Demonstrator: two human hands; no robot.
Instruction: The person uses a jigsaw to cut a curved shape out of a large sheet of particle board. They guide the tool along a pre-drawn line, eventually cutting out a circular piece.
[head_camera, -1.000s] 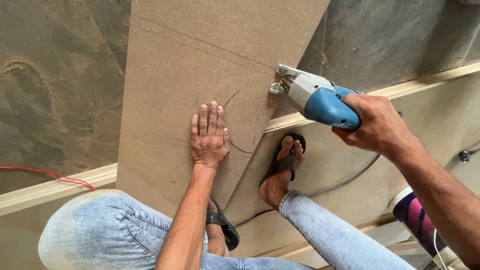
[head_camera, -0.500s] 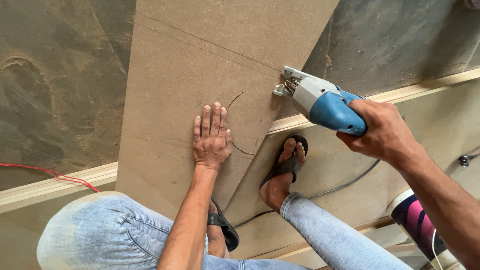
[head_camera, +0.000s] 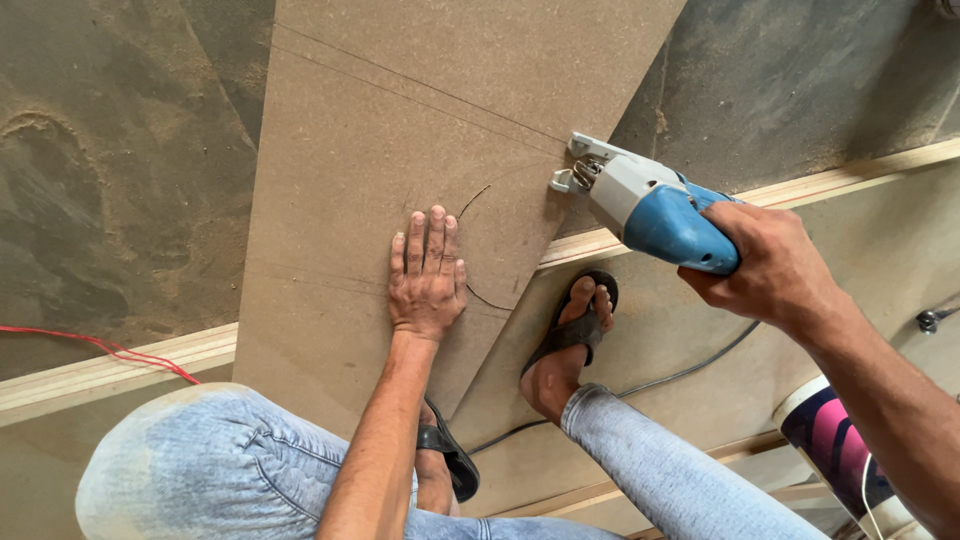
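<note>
A brown fibreboard sheet lies across a pale wooden batten, with a thin pencil arc and straight lines drawn on it. My left hand presses flat on the sheet, fingers spread, just left of the arc. My right hand grips the blue body of a grey and blue jigsaw. The saw's metal shoe and blade rest at the sheet's right edge, where the arc meets it.
My knees in blue jeans and both sandalled feet are below the sheet. A dark power cord runs under my right arm. A red wire lies at the left, and a pink and dark roll stands at the lower right.
The jigsaw and my right hand have shifted slightly right and down along the sheet's edge. My left hand stays flat in place.
</note>
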